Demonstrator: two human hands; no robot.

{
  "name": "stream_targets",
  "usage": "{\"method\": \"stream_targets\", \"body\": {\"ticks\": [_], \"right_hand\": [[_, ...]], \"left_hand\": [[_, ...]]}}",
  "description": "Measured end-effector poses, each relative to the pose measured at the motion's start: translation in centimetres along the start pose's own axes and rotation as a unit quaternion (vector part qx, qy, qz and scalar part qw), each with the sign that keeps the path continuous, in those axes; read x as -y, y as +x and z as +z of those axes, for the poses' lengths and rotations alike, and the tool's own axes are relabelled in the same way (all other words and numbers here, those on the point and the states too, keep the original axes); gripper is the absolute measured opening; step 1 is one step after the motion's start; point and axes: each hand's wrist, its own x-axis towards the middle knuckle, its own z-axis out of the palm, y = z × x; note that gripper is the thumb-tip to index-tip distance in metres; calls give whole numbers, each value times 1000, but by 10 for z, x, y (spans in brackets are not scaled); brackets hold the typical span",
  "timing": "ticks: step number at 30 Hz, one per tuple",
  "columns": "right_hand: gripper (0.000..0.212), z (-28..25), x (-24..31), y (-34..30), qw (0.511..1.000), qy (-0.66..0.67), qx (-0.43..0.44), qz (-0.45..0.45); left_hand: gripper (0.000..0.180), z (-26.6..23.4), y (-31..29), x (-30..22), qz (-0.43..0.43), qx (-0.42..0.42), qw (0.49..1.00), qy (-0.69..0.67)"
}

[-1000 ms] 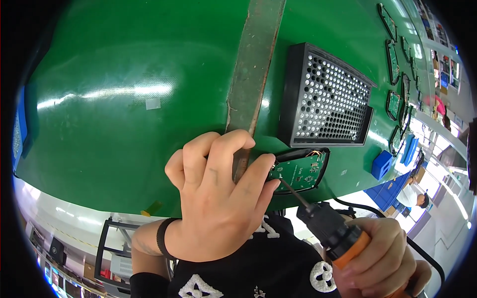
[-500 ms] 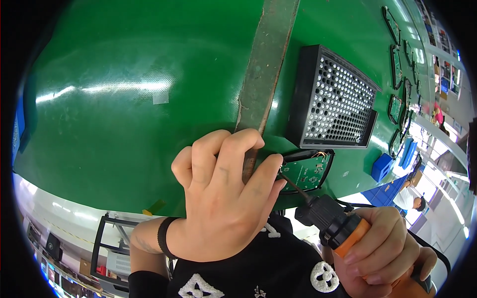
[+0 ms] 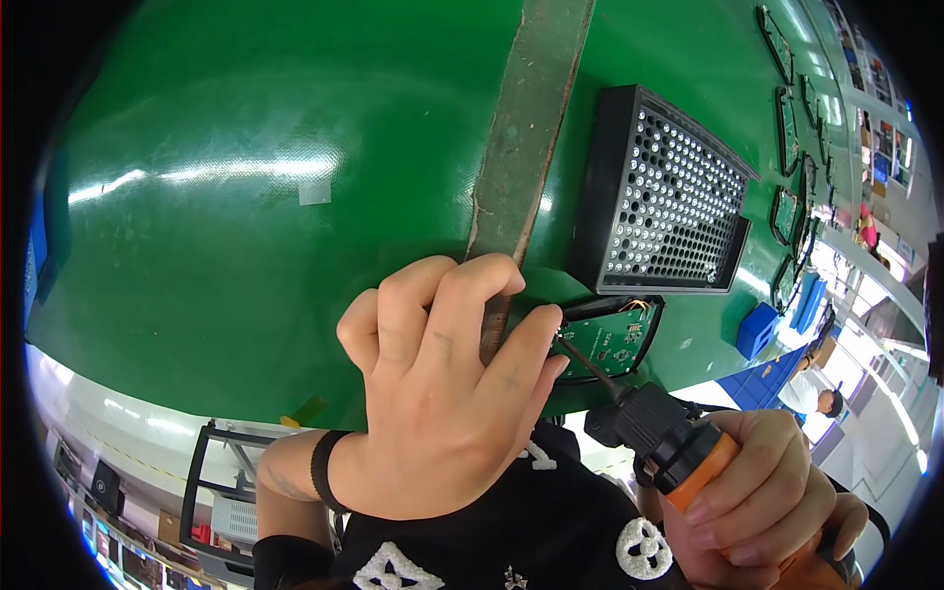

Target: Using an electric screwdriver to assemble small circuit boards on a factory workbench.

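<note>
A green circuit board (image 3: 606, 339) sits in a black housing near the front edge of the bench. My left hand (image 3: 442, 383) grips the housing's left end between thumb and index finger, its other fingers curled over the bench strip. In my right hand (image 3: 762, 501) is an orange and black electric screwdriver (image 3: 664, 433), held by its body. Its thin bit slants up to the left end of the board, close to my left fingertips. Whether a screw is under the bit is too small to make out.
Just behind the board stands a black screw tray (image 3: 678, 197) with rows of holes, many filled with silvery screws. A worn dull-green strip (image 3: 521, 128) runs across the green bench mat (image 3: 246, 265). Several boards in black housings (image 3: 785, 216) lie far right, near a blue bin (image 3: 756, 330).
The screwdriver and my right hand have shifted very slightly to the right. My left hand stays almost where it was on the housing.
</note>
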Motion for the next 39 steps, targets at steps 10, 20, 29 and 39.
{"method": "stream_targets", "body": {"ticks": [10, 20, 29, 39], "right_hand": [[44, 9, -7, 10, 999, 6, 37, 0], [32, -35, 32, 35, 970, 137, -184, -74], [37, -51, 12, 38, 961, 54, -263, -72], [46, -49, -8, 36, 984, -6, -177, 4]], "left_hand": [[41, -3, 7, -6, 0, -5, 1000, -1], [24, -53, 18, -7, -74, 210, 950, -219], [64, -145, 325, 137, -90, -146, 980, -105], [47, -110, 317, 101, 186, 34, 953, 238]]}}
